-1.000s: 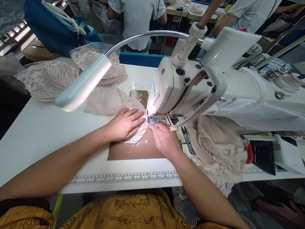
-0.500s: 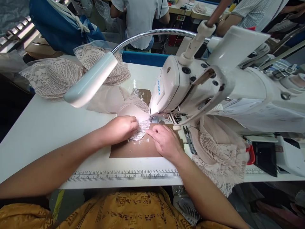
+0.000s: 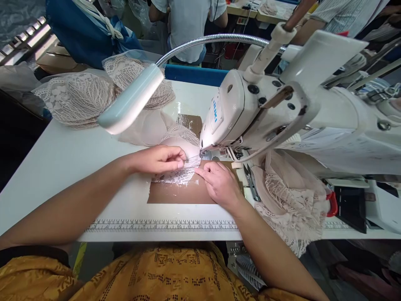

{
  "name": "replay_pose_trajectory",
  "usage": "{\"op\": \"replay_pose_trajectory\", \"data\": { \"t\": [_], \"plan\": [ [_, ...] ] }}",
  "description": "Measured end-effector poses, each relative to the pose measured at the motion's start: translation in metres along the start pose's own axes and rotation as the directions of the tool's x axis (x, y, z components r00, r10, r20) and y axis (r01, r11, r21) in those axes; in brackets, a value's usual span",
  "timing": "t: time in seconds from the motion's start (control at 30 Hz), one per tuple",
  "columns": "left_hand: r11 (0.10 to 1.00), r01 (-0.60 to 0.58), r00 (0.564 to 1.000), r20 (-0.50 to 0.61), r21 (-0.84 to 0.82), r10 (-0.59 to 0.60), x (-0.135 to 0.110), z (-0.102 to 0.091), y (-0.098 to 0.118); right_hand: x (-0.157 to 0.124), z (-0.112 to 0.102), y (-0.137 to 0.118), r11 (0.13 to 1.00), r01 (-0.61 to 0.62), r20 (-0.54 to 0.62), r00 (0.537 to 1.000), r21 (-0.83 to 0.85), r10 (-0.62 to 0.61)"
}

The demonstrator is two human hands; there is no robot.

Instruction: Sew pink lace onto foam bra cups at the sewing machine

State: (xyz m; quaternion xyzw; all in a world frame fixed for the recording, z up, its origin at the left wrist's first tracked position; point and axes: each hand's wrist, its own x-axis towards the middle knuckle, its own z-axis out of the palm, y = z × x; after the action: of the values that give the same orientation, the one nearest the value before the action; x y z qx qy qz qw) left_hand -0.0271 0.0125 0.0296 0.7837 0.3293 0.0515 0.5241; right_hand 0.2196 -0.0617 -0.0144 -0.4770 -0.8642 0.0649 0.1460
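Observation:
Under the needle of a white sewing machine [image 3: 224,113] lies a pale pink bra cup [image 3: 180,146] with a lace edge. A flap of white lace fabric [image 3: 178,173] spreads from it toward me. My left hand [image 3: 159,160] is closed, thumb and fingertips pinching the fabric left of the needle. Just right of it, my right hand [image 3: 222,186] is curled, its fingertips at the lace's right edge close to the presser foot. What its thumb grips is partly hidden. Beneath the work is a brown taped sheet [image 3: 180,195].
A lamp [image 3: 131,100] on a bent metal neck hangs over the left side. Stacked lace cups [image 3: 78,98] lie at the back left. Thread snips [image 3: 251,184] and more lace pieces [image 3: 290,196] are on the right. A ruler strip [image 3: 163,226] runs along the table's front edge. A person [image 3: 189,29] sits beyond.
My left hand has shifted up, its fingers turned toward the needle, uncovering more of the lace flap. The right hand stays at the lace's edge. The whole view has shifted slightly.

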Motion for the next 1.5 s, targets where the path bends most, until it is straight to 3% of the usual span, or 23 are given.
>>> {"op": "replay_pose_trajectory", "data": {
  "t": [0.1, 0.2, 0.3, 0.4, 0.5, 0.6, 0.83, 1.03, 1.33, 1.43, 1.5],
  "plan": [
    [0.987, 0.007, 1.0, 0.021, 0.161, -0.011, -0.003, 0.007, 0.006, -0.001, 0.0, 0.0, 1.0, 0.004, -0.007, 1.0, 0.003, -0.004],
    [0.933, -0.074, 0.992, -0.074, 0.353, 0.106, -0.001, 0.012, 0.007, 0.0, 0.001, 0.001, 1.0, 0.002, -0.003, 1.0, 0.008, -0.002],
    [0.952, -0.085, 0.984, -0.128, 0.295, 0.128, 0.001, 0.013, 0.005, 0.0, 0.001, 0.001, 1.0, 0.0, -0.004, 1.0, 0.011, 0.0],
    [0.991, 0.024, 0.991, -0.13, 0.135, -0.007, 0.001, 0.009, 0.003, 0.0, 0.001, 0.001, 1.0, 0.003, -0.01, 1.0, 0.011, -0.003],
    [0.997, 0.069, 0.993, -0.091, -0.033, -0.071, 0.001, 0.005, -0.001, 0.0, 0.001, 0.001, 1.0, 0.007, -0.007, 1.0, 0.016, -0.006],
    [0.993, 0.05, 0.998, -0.04, -0.11, -0.054, 0.0, 0.003, -0.006, 0.0, 0.001, 0.001, 1.0, 0.001, -0.001, 1.0, 0.019, -0.001],
    [0.998, 0.03, 0.99, 0.137, -0.063, -0.021, -0.001, 0.0, -0.009, 0.0, 0.001, 0.001, 0.999, 0.004, -0.018, 1.0, 0.033, -0.004],
    [0.988, 0.102, 0.971, 0.227, -0.118, -0.073, -0.002, -0.005, -0.01, 0.0, 0.0, 0.0, 0.999, 0.001, -0.023, 1.0, 0.036, 0.0],
    [0.996, 0.029, 0.917, 0.394, 0.086, -0.061, -0.017, -0.005, 0.006, -0.001, -0.001, -0.002, 1.0, -0.007, -0.018, 1.0, 0.03, 0.007],
    [0.997, -0.027, 0.951, 0.31, 0.076, 0.002, -0.02, -0.005, 0.016, 0.0, -0.002, -0.003, 1.0, -0.022, -0.001, 1.0, -0.004, 0.022],
    [0.986, -0.091, 0.99, 0.119, 0.141, 0.075, -0.017, -0.004, 0.017, 0.0, -0.003, -0.004, 0.999, -0.041, 0.012, 0.999, -0.029, 0.041]
  ]
}}
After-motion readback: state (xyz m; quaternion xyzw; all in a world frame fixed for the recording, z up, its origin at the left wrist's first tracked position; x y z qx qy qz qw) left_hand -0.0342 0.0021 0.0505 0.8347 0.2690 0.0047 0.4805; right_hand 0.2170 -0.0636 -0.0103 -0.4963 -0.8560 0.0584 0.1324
